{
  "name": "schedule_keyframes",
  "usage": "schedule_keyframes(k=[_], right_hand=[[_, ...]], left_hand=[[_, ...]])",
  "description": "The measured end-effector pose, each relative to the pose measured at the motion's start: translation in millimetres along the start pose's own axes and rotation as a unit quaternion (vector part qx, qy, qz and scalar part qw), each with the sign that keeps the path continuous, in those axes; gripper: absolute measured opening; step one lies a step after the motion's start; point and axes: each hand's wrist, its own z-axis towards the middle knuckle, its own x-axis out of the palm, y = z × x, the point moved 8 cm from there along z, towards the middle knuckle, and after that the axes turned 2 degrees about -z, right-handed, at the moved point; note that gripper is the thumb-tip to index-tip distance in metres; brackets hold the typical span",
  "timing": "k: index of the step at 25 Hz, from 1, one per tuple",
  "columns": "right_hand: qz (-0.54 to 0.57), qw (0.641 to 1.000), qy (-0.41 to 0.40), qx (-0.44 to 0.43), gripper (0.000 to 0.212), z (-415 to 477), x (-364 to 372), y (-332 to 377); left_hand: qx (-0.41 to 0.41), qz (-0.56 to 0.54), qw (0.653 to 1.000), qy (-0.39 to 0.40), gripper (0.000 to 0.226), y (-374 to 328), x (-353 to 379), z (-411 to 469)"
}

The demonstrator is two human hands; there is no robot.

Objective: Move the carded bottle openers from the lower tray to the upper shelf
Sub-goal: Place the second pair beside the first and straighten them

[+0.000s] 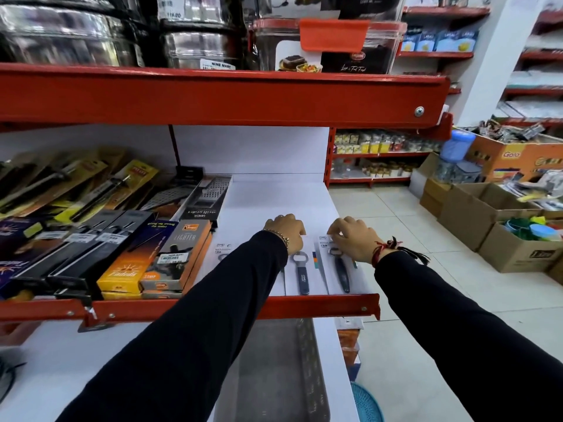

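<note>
Three white-carded bottle openers lie side by side on the white shelf (274, 202) with the red front lip. The left card (221, 248) is mostly hidden by my left sleeve. The middle card (300, 274) and the right card (341, 274) each show a dark-handled opener. My left hand (286, 233) is knuckles up, with its fingers curled over the top end of the middle card. My right hand (353, 240) pinches the top edge of the right card. Below the shelf, between my arms, lies a long grey tray (283, 360). It is blurred and its contents cannot be made out.
Boxed lighters (173, 257) and graters (210, 193) crowd the shelf just left of the cards. A red shelf (213, 95) with steel pots and a jar hangs close overhead. Cardboard boxes (499, 236) stand on the tiled aisle floor to the right. A blue basket (367, 403) sits low on the right.
</note>
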Motion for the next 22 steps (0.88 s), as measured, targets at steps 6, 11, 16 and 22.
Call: schedule_keyframes(k=[6,11,16,22], right_hand=[[-0.024,0.999,0.028,0.008,0.038,-8.0,4.0,3.0],[-0.019,0.999,0.020,-0.045,0.038,-19.0,-10.1,40.0],[-0.032,0.988,0.088,-0.125,0.052,-34.5,4.4,100.0],[-0.075,0.974,0.156,-0.143,0.070,-49.2,27.5,122.9]], left_hand=[[0.015,0.023,1.000,0.001,0.042,8.3,-1.6,-20.5],[-0.052,0.090,0.994,0.018,0.047,49.3,-31.6,-57.8],[-0.111,0.173,0.968,0.147,0.060,89.8,-42.3,-98.8],[-0.117,0.135,0.958,0.223,0.094,112.8,-28.8,-109.7]])
